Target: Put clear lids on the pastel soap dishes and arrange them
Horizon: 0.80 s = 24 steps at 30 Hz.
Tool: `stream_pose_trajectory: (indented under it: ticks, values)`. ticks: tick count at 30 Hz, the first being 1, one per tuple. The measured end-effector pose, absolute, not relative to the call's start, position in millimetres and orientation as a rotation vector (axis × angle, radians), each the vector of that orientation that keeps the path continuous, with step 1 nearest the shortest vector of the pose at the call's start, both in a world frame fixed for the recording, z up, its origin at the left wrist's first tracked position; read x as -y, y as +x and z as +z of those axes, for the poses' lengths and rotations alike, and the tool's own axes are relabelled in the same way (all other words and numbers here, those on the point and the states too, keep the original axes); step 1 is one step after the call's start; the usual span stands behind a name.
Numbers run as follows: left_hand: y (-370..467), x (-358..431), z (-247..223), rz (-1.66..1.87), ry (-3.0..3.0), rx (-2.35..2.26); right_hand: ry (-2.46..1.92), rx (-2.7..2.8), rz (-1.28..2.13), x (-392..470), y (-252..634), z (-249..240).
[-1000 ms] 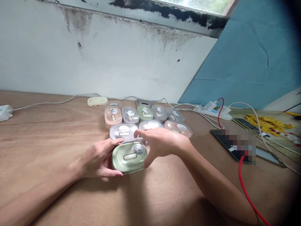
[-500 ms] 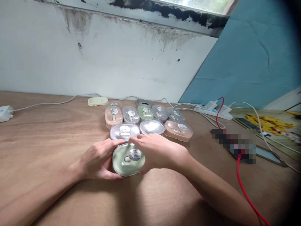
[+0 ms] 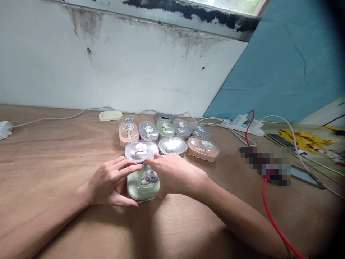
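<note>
A rounded green plastic box (image 3: 138,190) with a clear lid and a round printed sticker sits on the wooden table between my hands. My left hand (image 3: 109,181) curves around its left side, fingertips at the far edge and thumb at the near edge. Around the right side is my right hand (image 3: 178,176), its thumb low by the near corner; that end of the box is hidden behind it. Just beyond the green box lies a lilac-grey lidded box (image 3: 131,153), close to my fingertips.
Several similar boxes stand in rows behind, among them a pink box (image 3: 203,153) and another grey box (image 3: 172,142). A cream lid-like piece (image 3: 110,115) lies at the back. On the right are a power strip (image 3: 242,127), a red cable (image 3: 269,212) and yellow items (image 3: 304,140).
My left hand has loosened slightly, with its fingers lifted a little at the box's far edge. The right hand stays around the green box. The whole view has shifted slightly.
</note>
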<state>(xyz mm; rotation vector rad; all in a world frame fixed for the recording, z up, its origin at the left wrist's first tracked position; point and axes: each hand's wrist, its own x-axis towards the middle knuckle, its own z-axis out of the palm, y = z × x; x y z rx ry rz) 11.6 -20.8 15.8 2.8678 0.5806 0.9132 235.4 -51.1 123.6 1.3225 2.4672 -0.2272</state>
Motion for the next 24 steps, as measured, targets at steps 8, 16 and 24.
stream_pose_trajectory:
  ticks: [8, 16, 24]
  values:
    - [16, 27, 18, 0.962, 2.812, -0.623, 1.238, -2.481, -0.186, 45, 235, 116]
    - [17, 27, 16, 0.928, 2.797, -0.655, 1.129, -2.436, 0.063, 57, 223, 110]
    - [14, 25, 14, 0.878, 2.738, -0.579, 1.105, -2.429, -0.023, 55, 222, 111]
